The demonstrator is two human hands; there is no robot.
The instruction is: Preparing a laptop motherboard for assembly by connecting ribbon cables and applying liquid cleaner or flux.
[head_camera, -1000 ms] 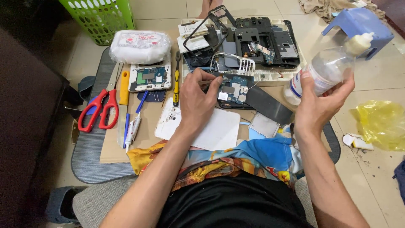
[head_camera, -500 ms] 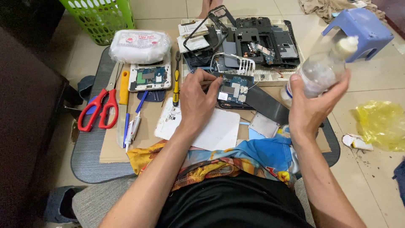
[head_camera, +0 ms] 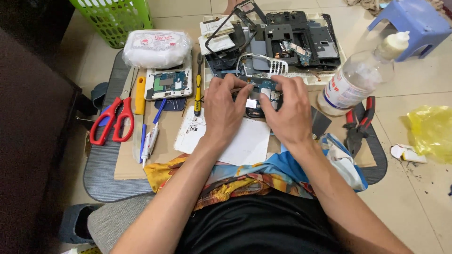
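Your left hand (head_camera: 225, 110) and right hand (head_camera: 286, 110) pinched the circuit board (head_camera: 260, 91) between narrow fingertips, mid cardboard (head_camera: 165, 146), above the white paper (head_camera: 245, 141). The board's long axis ran left-right, both hands equally near. Bottle (head_camera: 351, 84) stood by the right edge, pliers (head_camera: 358, 127) beside it, scissors (head_camera: 113, 120) at the left edge.

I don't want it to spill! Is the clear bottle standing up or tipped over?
Standing, though it leans in this view. The clear bottle rests on its base by the red-handled pliers, white nozzle cap on top. Neither hand touches it.
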